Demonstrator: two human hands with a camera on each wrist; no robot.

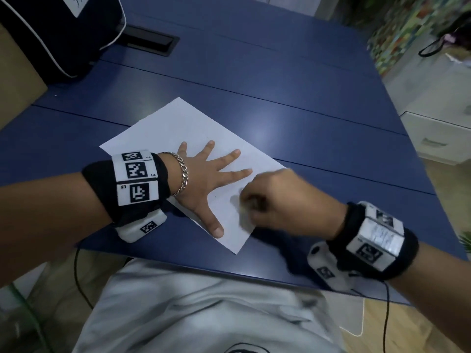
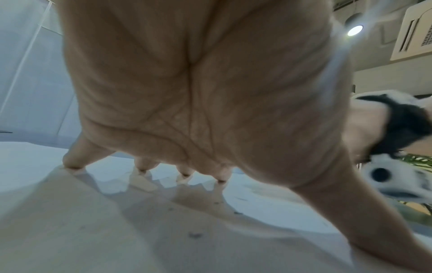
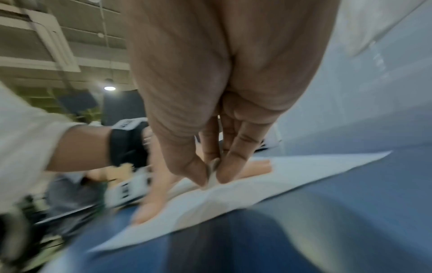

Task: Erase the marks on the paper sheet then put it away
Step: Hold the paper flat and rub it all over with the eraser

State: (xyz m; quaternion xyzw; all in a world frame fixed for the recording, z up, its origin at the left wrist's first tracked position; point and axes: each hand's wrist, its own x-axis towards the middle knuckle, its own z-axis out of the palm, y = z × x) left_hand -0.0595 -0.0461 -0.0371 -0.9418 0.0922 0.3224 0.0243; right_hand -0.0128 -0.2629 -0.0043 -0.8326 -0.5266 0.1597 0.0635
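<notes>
A white paper sheet point(image 1: 178, 128) lies slanted on the blue table point(image 1: 280, 80), near its front edge. My left hand point(image 1: 204, 179) lies flat on the sheet with fingers spread, fingertips point(image 2: 72, 166) pressing it down. My right hand point(image 1: 275, 202) is blurred over the sheet's near right part. In the right wrist view its thumb and fingers pinch a small pale eraser point(image 3: 212, 175) whose tip touches the paper sheet point(image 3: 292, 171). Small dark crumbs point(image 2: 195, 235) lie on the paper under my left palm. Any marks near the eraser are too faint to make out.
A dark bag point(image 1: 58, 34) with white piping stands at the table's far left, next to a black cable port point(image 1: 150, 40). A brown box point(image 1: 15, 80) sits at the left edge. White drawers point(image 1: 438, 138) stand beyond the table's right side.
</notes>
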